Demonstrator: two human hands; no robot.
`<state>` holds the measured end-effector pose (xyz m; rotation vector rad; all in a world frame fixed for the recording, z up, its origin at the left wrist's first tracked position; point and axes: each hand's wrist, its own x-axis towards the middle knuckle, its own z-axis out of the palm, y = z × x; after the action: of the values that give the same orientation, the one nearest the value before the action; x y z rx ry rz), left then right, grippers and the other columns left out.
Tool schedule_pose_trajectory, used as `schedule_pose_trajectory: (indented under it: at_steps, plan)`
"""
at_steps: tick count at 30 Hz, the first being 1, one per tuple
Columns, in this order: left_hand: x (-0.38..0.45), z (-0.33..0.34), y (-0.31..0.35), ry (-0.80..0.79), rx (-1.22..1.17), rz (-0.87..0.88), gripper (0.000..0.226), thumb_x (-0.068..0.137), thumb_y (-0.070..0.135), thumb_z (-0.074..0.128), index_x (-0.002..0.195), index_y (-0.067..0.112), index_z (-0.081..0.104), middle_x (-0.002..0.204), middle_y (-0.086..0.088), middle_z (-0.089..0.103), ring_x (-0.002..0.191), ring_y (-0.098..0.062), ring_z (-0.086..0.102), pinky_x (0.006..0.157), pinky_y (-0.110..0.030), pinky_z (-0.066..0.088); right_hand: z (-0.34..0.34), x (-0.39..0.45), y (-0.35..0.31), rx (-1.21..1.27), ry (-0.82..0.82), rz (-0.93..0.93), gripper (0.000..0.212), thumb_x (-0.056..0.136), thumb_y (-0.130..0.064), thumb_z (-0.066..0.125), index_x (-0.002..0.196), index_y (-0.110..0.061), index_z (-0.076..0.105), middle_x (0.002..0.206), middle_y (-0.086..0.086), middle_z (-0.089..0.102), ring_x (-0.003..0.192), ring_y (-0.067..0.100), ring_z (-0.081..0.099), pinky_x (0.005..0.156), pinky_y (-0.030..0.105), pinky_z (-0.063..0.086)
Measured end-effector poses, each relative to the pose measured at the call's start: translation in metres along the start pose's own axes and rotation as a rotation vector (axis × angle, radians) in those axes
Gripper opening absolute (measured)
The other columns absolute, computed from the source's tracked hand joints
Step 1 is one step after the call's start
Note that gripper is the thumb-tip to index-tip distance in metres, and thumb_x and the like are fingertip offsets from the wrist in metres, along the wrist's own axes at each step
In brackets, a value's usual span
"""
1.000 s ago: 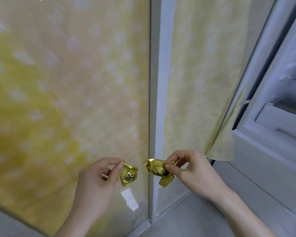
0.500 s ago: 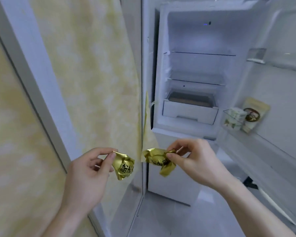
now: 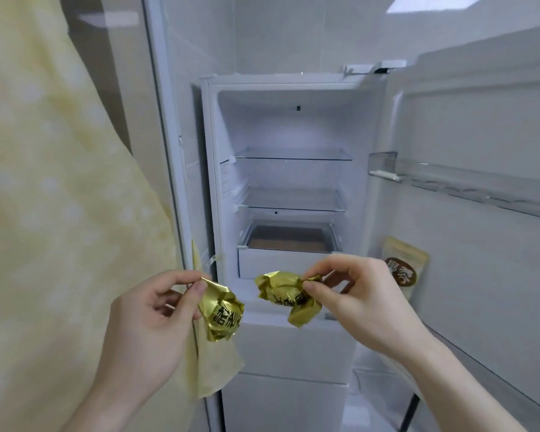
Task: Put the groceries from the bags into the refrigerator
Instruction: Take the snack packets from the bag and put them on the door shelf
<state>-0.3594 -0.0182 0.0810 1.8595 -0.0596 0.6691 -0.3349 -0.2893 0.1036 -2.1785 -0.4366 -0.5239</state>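
— What carries anything here?
— The open fridge [image 3: 281, 126]. Two glass shelves [image 3: 290, 158] sit one above the other, nothing visible on them; below them a white drawer [image 3: 272, 265] with something brown showing under its clear lid.
— And the door?
— Its lower rack, at the right edge, holds a pouch [image 3: 402, 265] standing upright. The upper door rack [image 3: 449, 179] is clear plastic.

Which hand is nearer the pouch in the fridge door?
Right. The right hand, pinching a gold-wrapped item, sits just left of the pouch. The left hand holds its own gold-wrapped item farther left, past the fridge's edge.
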Motion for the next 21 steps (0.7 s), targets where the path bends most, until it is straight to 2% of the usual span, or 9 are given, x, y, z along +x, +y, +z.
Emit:
schedule_pose_trajectory:
  at_steps: [2, 8, 14, 16, 18, 21]
  plan:
    - [0.022, 0.018, 0.004, -0.001, -0.02, 0.043, 0.007, 0.089, 0.026, 0.073, 0.09, 0.031, 0.078, 0.063, -0.003, 0.07, 0.061, -0.016, 0.069, 0.069, -0.043, 0.059, -0.01, 0.016, 0.005, 0.002, 0.038, -0.013, 0.012, 0.087, -0.023, 0.08, 0.08, -0.033, 0.077, 0.077, -0.018, 0.074, 0.066, 0.002, 0.064, 0.059, 0.012, 0.041]
    - [0.085, 0.066, 0.02, -0.075, -0.071, 0.174, 0.008, 0.09, 0.025, 0.073, 0.09, 0.032, 0.078, 0.062, -0.001, 0.07, 0.062, -0.016, 0.07, 0.067, -0.044, 0.061, -0.046, 0.053, 0.011, -0.045, 0.145, -0.005, 0.013, 0.089, -0.019, 0.08, 0.082, -0.029, 0.078, 0.077, -0.011, 0.075, 0.056, 0.001, 0.06, 0.054, 0.008, 0.039]
    - [0.153, 0.108, 0.052, -0.168, -0.141, 0.368, 0.007, 0.091, 0.024, 0.073, 0.094, 0.029, 0.078, 0.063, 0.007, 0.071, 0.058, -0.009, 0.069, 0.059, -0.021, 0.055, -0.088, 0.084, -0.003, -0.199, 0.319, -0.007, 0.016, 0.088, -0.017, 0.079, 0.08, -0.031, 0.078, 0.075, -0.011, 0.074, 0.057, 0.0, 0.061, 0.052, 0.009, 0.039]
    - [0.175, 0.12, 0.065, -0.201, -0.17, 0.434, 0.007, 0.092, 0.025, 0.073, 0.095, 0.028, 0.077, 0.062, 0.005, 0.07, 0.056, -0.012, 0.067, 0.058, -0.023, 0.054, -0.103, 0.094, -0.011, -0.243, 0.376, -0.003, 0.016, 0.088, -0.015, 0.079, 0.08, -0.029, 0.078, 0.072, -0.007, 0.074, 0.051, 0.0, 0.057, 0.048, 0.008, 0.036]
    - [0.197, 0.132, 0.079, -0.228, -0.201, 0.48, 0.006, 0.092, 0.026, 0.073, 0.094, 0.03, 0.077, 0.06, 0.002, 0.069, 0.053, -0.016, 0.065, 0.059, -0.031, 0.054, -0.118, 0.104, -0.017, -0.289, 0.418, 0.004, 0.017, 0.088, -0.016, 0.078, 0.079, -0.03, 0.077, 0.071, -0.006, 0.073, 0.049, 0.002, 0.055, 0.045, 0.008, 0.034]
    - [0.228, 0.153, 0.101, -0.282, -0.254, 0.521, 0.01, 0.093, 0.026, 0.072, 0.089, 0.034, 0.074, 0.059, 0.01, 0.068, 0.049, -0.014, 0.064, 0.057, -0.027, 0.053, -0.139, 0.118, -0.025, -0.358, 0.471, 0.021, 0.017, 0.088, -0.018, 0.077, 0.078, -0.032, 0.077, 0.071, -0.008, 0.073, 0.052, 0.008, 0.058, 0.043, 0.014, 0.039]
